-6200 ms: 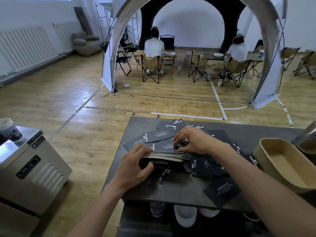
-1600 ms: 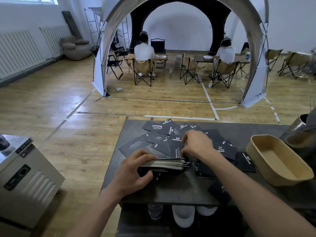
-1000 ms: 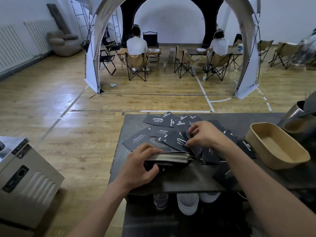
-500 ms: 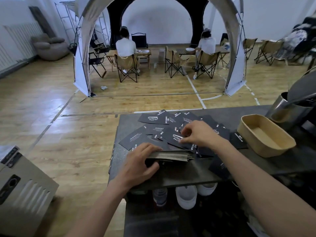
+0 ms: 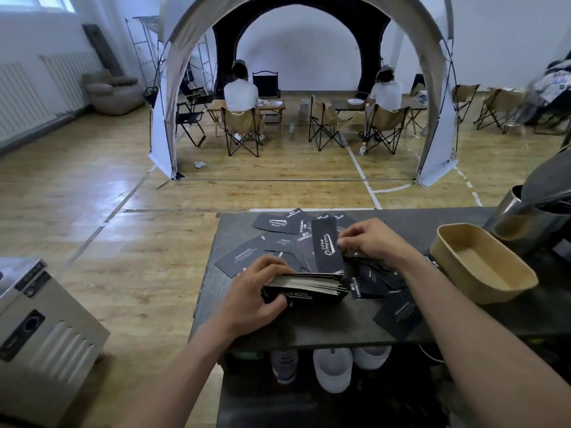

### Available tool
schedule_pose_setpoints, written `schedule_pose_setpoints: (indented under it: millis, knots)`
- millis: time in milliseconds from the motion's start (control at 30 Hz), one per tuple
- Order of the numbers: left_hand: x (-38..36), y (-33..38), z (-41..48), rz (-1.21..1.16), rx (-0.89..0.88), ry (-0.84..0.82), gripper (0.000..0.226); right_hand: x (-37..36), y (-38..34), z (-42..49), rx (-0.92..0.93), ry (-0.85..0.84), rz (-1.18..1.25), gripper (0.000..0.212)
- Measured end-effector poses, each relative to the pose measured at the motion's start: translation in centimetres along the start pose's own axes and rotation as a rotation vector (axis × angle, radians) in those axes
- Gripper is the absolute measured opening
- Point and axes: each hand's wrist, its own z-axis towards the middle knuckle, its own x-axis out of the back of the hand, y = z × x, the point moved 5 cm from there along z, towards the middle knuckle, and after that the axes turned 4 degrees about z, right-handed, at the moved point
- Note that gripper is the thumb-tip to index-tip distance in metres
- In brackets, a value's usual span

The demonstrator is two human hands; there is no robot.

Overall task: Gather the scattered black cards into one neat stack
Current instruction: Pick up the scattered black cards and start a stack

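A thick stack of black cards (image 5: pixel 306 287) lies on the dark table (image 5: pixel 324 327), and my left hand (image 5: pixel 251 296) grips its left end, fingers over the top and thumb below. Just behind it my right hand (image 5: pixel 367 240) pinches one black card with white lettering (image 5: pixel 327 250), lifted and tilted above the pile. Several loose black cards (image 5: pixel 275 225) lie spread over the table's far half. One lone card (image 5: pixel 398 316) rests near the front edge on the right.
A tan oblong tray (image 5: pixel 482 267) sits on the table's right side, with a metal jug (image 5: pixel 531 223) behind it. A grey metal appliance (image 5: pixel 40 329) stands at the left. Beyond the table are a wooden floor, a tent arch and seated people.
My right hand has lifted one card off the spread and holds it tilted over the pile. My left hand stays on the stack. The camera has turned slightly.
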Motion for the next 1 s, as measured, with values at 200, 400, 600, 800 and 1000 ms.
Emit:
schedule_pose_setpoints:
  millis: [200, 400, 600, 800, 1000]
  knots:
    - [-0.1, 0.2, -0.2, -0.024, -0.004, 0.045, 0.040, 1.0, -0.6, -1.1, 0.035, 0.143, 0.303, 0.006]
    - [0.2, 0.4, 0.2, -0.045, 0.017, 0.066, 0.063, -2.5, -1.4, -3.6, 0.245, 0.065, 0.382, 0.090]
    - [0.0, 0.1, 0.1, -0.061, 0.047, 0.072, 0.086, -5.8, -0.7, -4.0, 0.320, -0.127, 0.250, 0.031]
    - [0.0, 0.9, 0.1, -0.002, -0.064, 0.060, 0.061, -3.2, -2.8, -0.5, 0.193, 0.037, -0.200, 0.062]
    - [0.1, 1.1, 0.1, 0.021, -0.077, 0.063, 0.057, -6.2, -3.7, 1.3, 0.132, 0.037, -0.827, 0.061]
